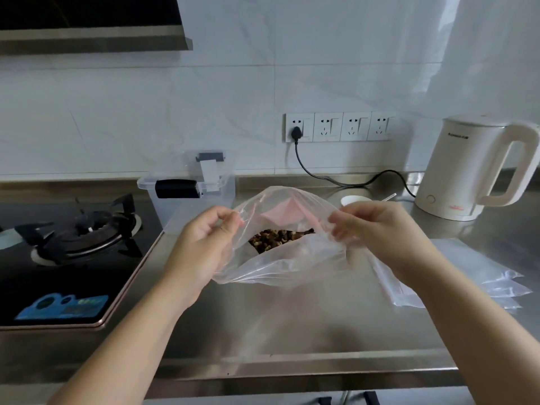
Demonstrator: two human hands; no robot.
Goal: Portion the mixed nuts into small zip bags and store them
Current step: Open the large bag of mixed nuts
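Observation:
A large clear plastic bag [280, 264] is held up over the steel counter with its mouth pulled wide. Brown mixed nuts [277, 238] show through the opening, with something pink behind them. My left hand [201, 244] pinches the bag's left rim. On the other side, my right hand [377, 229] pinches the right rim. A pile of small clear zip bags [467, 276] lies flat on the counter to the right, partly hidden by my right forearm.
A clear storage box [187, 188] with black latches stands behind the bag. A gas hob [79, 238] fills the left. A white kettle [473, 168] stands at back right, its cord running to the wall sockets [339, 127]. A small white cup [355, 201] sits behind my right hand.

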